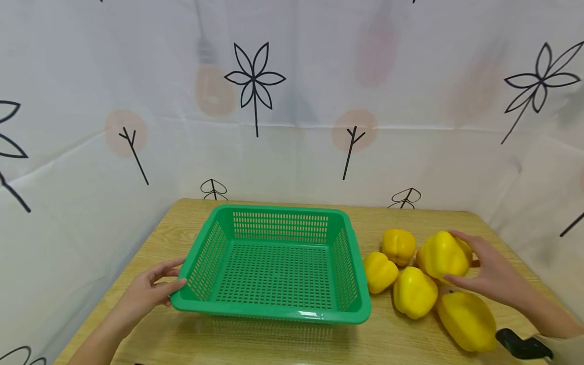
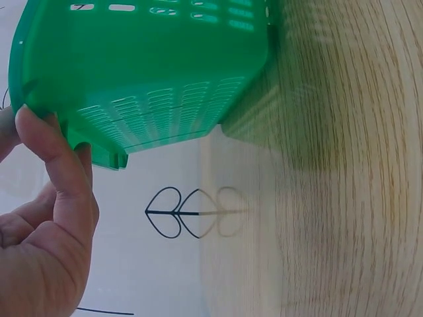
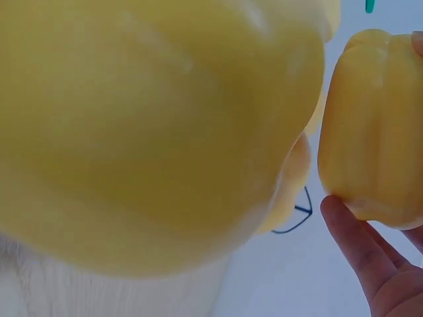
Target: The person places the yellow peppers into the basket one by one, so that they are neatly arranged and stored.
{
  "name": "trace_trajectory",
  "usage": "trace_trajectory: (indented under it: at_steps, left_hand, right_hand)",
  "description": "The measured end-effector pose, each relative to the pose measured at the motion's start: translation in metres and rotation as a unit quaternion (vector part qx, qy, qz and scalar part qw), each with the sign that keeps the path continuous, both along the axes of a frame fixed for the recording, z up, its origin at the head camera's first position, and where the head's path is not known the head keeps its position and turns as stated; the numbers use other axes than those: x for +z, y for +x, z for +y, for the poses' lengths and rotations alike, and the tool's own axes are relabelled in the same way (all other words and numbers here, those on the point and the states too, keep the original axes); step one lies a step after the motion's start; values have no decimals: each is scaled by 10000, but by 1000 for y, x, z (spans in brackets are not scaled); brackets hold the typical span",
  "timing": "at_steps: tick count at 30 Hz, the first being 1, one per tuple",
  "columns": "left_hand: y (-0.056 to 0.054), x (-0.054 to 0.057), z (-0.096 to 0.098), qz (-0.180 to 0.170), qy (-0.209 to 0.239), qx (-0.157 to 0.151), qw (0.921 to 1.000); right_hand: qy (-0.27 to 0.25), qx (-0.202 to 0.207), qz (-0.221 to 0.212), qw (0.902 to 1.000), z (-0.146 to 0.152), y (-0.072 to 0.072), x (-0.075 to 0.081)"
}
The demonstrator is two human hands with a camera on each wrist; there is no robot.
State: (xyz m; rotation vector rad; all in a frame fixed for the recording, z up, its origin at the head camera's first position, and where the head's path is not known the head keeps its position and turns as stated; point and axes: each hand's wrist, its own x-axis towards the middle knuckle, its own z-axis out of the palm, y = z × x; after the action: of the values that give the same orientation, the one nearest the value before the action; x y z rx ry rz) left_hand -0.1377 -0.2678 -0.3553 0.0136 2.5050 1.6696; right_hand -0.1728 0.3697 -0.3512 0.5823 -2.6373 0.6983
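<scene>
Head view: a pale curtain [image 1: 292, 162], printed with black-line plants and soft peach discs, runs behind and along both sides of everything in front of me. Below it spreads my wood-grain bench [image 1: 392, 337], which carries all the things. On it, left of the middle, stands the green basket [image 1: 274, 312], upright, its slotted walls and floor showing through the open top.

My left hand [image 1: 152, 286] grasps the basket's left rim, thumb over the edge; the left wrist view shows my fingers underneath the rim. My right hand [image 1: 490, 266] is off to the right, thumb on the near side and fingers on the far side of a yellow pepper [image 1: 441, 253], pinching it. The right wrist view also shows a fingertip against the end of that pepper.

The rest of the yellow peppers are grouped to the right of the basket: a long one [image 1: 467, 322] nearest me, a blocky one [image 1: 414, 294] left of it, one [image 1: 380, 272] just beside the basket's right wall, and one [image 1: 399, 247] farther back. Part of another [image 1: 464, 248] shows behind the one I hold.

Smallest are the end of my beige sleeve [image 1: 568, 350] and a black piece [image 1: 522, 344] beside it.
</scene>
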Motion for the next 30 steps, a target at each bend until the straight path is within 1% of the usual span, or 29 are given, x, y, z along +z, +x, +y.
trace_trajectory:
  at_steps: [11, 19, 24, 30]
  left_hand:
    - [0, -1, 0, 1, 25, -3, 10000]
    - [0, -1, 1, -19, 25, 30, 10000]
    - [1, 0, 1, -94, 91, 56, 9999]
    - [1, 0, 1, -89, 82, 67, 9999]
  right_hand:
    - [134, 174, 102, 9997, -21, -3, 4]
    - [63, 272, 92, 9996, -34, -7, 5]
    - [-6, 321, 71, 9995, -42, -11, 9]
    - [-10, 384, 110, 9992, -51, -14, 13]
